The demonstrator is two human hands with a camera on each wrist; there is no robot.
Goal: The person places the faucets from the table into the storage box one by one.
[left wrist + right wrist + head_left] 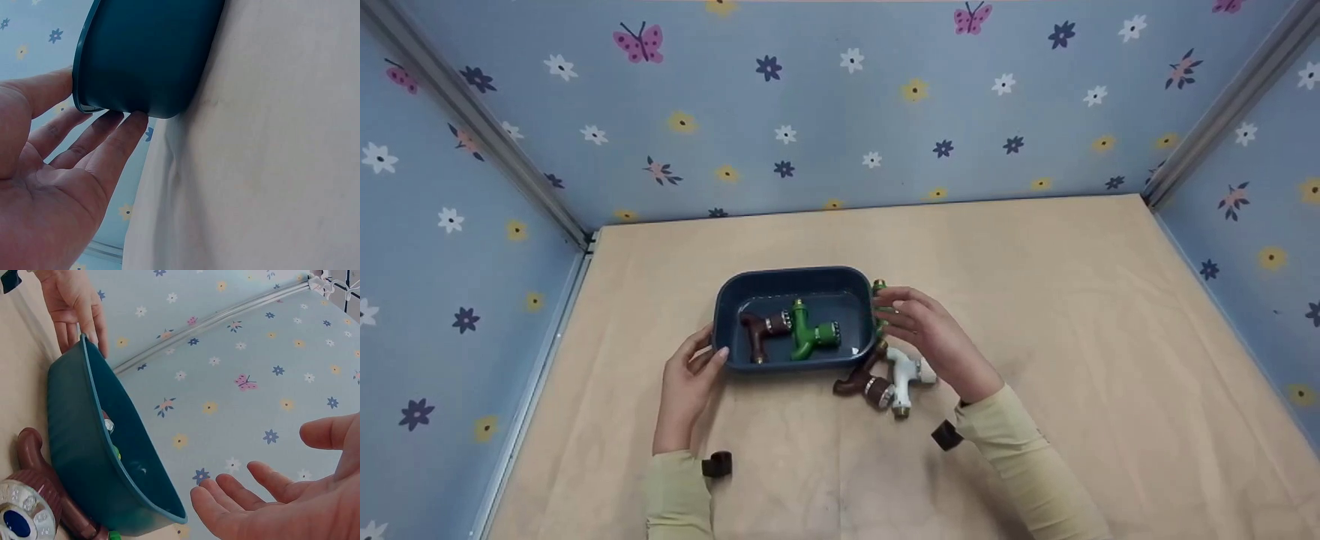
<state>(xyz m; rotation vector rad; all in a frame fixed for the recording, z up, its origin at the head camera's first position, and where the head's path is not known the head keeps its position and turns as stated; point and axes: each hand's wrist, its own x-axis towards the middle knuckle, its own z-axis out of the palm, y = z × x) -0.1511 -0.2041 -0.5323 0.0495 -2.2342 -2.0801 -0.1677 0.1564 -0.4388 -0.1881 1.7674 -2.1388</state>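
Observation:
A dark blue plastic basin (795,365) stands on the table with a maroon tap (757,334) and a green tap (802,337) lying in it. My left hand (690,386) holds the basin's left end, thumb at the rim and fingertips against the outer wall (140,62). Beside the right end is my right hand (926,330), its fingers spread apart and nothing in them; the right wrist view shows a gap between the fingers (236,492) and the rim. Another green tap (879,285) lies partly hidden behind those fingers. Just below lie a second maroon tap (859,384) and a white tap (902,379).
A pale cloth (1072,315) covers the table. Blue flowered panels (840,105) enclose it at the back and both sides, with metal strips (1222,105) at the corners. Small black mounts (947,435) sit by both wrists.

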